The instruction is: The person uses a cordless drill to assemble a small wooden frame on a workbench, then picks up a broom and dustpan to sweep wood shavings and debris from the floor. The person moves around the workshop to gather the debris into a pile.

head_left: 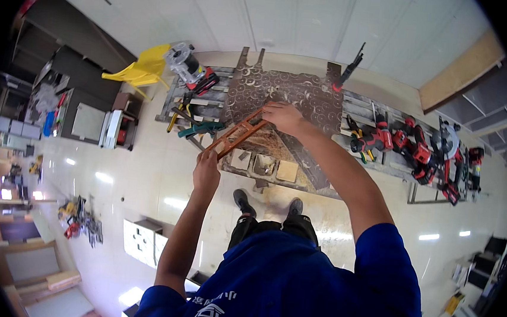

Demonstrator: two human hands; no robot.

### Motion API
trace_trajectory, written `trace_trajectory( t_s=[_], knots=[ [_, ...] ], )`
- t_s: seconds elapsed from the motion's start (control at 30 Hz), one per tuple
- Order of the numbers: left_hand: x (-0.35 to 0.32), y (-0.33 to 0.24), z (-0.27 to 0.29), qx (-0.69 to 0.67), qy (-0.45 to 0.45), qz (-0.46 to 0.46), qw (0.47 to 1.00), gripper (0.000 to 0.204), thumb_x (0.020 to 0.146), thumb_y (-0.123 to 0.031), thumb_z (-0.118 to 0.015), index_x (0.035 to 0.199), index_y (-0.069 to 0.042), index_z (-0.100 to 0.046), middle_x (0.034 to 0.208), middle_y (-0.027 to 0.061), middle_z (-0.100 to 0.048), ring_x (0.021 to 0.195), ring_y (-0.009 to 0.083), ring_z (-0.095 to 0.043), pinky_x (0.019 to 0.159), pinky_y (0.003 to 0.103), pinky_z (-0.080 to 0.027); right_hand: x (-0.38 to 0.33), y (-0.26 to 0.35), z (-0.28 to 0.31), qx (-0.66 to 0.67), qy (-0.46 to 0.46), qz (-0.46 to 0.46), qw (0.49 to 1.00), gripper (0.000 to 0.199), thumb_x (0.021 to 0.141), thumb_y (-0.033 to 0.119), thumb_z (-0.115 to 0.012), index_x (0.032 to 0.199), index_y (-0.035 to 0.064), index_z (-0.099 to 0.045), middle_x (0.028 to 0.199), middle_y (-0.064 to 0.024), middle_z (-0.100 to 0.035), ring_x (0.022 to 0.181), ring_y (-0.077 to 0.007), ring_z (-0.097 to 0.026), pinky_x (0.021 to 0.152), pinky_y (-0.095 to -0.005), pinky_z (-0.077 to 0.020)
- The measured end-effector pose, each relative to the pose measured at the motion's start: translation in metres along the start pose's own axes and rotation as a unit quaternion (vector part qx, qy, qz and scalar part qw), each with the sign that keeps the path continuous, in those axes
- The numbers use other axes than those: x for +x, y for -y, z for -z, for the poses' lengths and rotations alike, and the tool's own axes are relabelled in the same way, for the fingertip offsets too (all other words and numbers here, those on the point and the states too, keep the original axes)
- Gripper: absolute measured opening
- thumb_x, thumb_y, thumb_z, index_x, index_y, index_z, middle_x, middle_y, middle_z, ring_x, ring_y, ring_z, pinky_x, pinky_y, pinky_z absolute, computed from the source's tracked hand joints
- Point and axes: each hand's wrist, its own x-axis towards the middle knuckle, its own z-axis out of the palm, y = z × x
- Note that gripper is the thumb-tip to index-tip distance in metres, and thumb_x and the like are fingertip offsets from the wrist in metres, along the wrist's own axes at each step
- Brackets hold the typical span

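Note:
Between my two hands is a long orange-brown frame (242, 131) with crossbars, held at a slant over the workbench. My left hand (208, 162) is closed around its near left end. At the far right end, my right hand (283, 117) grips it with the fingers partly hidden. Under and beyond the frame lies a dark brown board (306, 97) covered in ring-shaped marks. Sawdust and several pale squares, one a light wood square (287, 171), are near the bench's front edge. A green-handled tool (201, 129) rests just left of the frame.
A trim router (183, 63) stands at the bench's left, by a yellow chair (138, 72). Red cordless drills (381, 139) and a circular saw (444, 141) crowd the right slats. A black-and-red tool (348, 69) stands upright at the back. My feet are below the bench's front edge.

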Motion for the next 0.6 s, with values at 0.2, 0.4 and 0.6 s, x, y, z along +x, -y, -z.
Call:
trace_trajectory(
  t_s=[0.2,0.4,0.6],
  knots=[
    [-0.013,0.024,-0.021,0.012,0.033,0.112,0.993,0.025,0.084,0.005,-0.052,0.107,0.001,-0.059,0.124,0.0197,-0.056,0.120,0.0391,-0.049,0.091,0.045,-0.050,0.050,-0.006,-0.038,-0.017,-0.155,0.084,0.984,0.014,0.082,0.010,-0.058,0.094,0.0144,-0.065,0.103,-0.0054,-0.062,0.111,-0.0254,-0.059,0.094,-0.0388,-0.0480],
    [-0.018,0.027,-0.033,0.030,0.040,0.094,0.994,0.022,0.083,0.006,-0.051,0.102,-0.001,-0.059,0.128,0.0212,-0.053,0.123,0.0403,-0.047,0.092,0.045,-0.050,0.041,-0.011,-0.063,-0.024,-0.119,0.090,0.989,0.019,0.082,0.011,-0.059,0.099,0.0133,-0.066,0.123,-0.0088,-0.060,0.117,-0.0265,-0.057,0.095,-0.0386,-0.0475],
    [-0.029,0.025,-0.035,0.029,0.088,0.079,0.993,0.031,0.083,0.005,-0.049,0.113,-0.003,-0.052,0.131,0.0203,-0.050,0.128,0.0410,-0.042,0.095,0.045,-0.050,0.028,-0.008,-0.060,-0.034,-0.095,0.093,0.990,0.018,0.082,0.013,-0.059,0.099,0.0117,-0.066,0.122,-0.0121,-0.060,0.116,-0.0270,-0.057,0.093,-0.0381,-0.0492]
  ],
)
